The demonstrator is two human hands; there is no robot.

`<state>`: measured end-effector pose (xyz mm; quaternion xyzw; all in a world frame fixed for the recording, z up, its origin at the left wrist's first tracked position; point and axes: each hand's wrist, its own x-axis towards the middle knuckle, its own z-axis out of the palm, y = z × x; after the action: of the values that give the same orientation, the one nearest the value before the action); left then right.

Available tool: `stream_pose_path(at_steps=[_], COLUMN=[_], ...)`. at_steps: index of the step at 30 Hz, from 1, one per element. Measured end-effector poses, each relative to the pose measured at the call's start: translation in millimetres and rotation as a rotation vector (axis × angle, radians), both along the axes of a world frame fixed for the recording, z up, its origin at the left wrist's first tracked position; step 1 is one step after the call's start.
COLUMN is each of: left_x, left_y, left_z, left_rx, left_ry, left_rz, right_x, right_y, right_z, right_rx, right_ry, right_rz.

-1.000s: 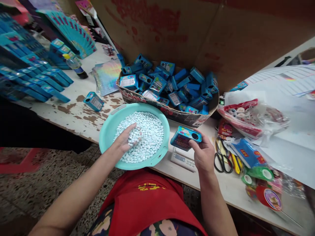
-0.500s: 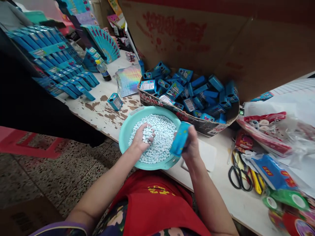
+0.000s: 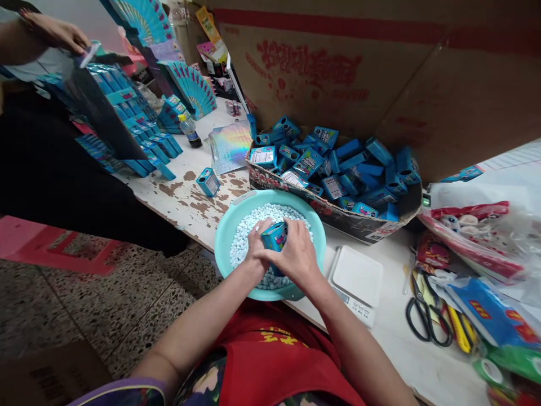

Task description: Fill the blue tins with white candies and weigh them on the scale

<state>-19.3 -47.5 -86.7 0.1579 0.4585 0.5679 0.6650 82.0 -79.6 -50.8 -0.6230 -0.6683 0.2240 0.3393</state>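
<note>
My right hand [image 3: 299, 254] grips a small blue candy box [image 3: 275, 237] above the pellets, its fingers and thumb around the side. Against the box's left edge, near its top, my left hand [image 3: 255, 248] is curled and closed. Its palm, seen with a handful of candies a moment earlier, faces the box and is hidden. Beneath both hands sits a mint-green basin [image 3: 225, 262] of small white candies [image 3: 247, 225], standing at the table's front edge.
An open carton [image 3: 355, 228] heaped with blue boxes stands behind the basin. A digital scale [image 3: 357, 279] lies to the right, then scissors [image 3: 426, 316]. One blue box [image 3: 208, 182] stands left. Another person's hand [image 3: 54, 32] holds a dark panel [image 3: 99, 110] by the displays.
My left hand has risen from the candies to the blue box. My right hand has brought the box left over the basin, uncovering the scale. Another person's hand has appeared at upper left.
</note>
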Motion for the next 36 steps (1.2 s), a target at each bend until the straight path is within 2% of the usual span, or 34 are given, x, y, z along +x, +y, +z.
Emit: stream_pose_path(at_steps=[2,4,6,10,14,18,23,29,36], left_x=[-2.2,-8.1,-16.7,-27.6,-18.5,-5.6,-0.7,0.9,1.6], left_y=[1.0,4.8,10.0,17.7,20.7,23.9,23.0,23.4,24.1], left_z=[6.6,12.5,20.0,44.4,64.7,64.3,58.4,57.9,59.7], left_rx=[-0.033,-0.119,-0.173,-0.092,0.077,0.209,0.323,0.309,0.366], left_ry=[0.003,-0.048,-0.097,-0.171,-0.144,-0.067,0.018,0.090,0.138], left_rz=[0.053,-0.029,-0.123,-0.176,-0.109,-0.057,-0.091,-0.146,-0.145], right_x=[15.4,32.4,45.2,45.2,27.4,20.3,24.3,26.7,28.8], right_y=[-0.3,-0.4,-2.3,-10.5,-14.2,-11.4,-9.7,-8.4,-6.4], right_z=[-1.5,-6.2,-12.3,-21.1,-21.0,-16.2,-6.6,0.4,-0.7], right_rx=[-0.073,-0.166,-0.216,-0.105,-0.005,0.020,-0.015,-0.076,-0.029], right_ry=[0.125,0.294,0.437,0.497,0.400,0.313,0.270,0.260,0.285], right_rz=[0.038,0.039,-0.018,-0.111,-0.062,-0.001,-0.011,0.018,0.031])
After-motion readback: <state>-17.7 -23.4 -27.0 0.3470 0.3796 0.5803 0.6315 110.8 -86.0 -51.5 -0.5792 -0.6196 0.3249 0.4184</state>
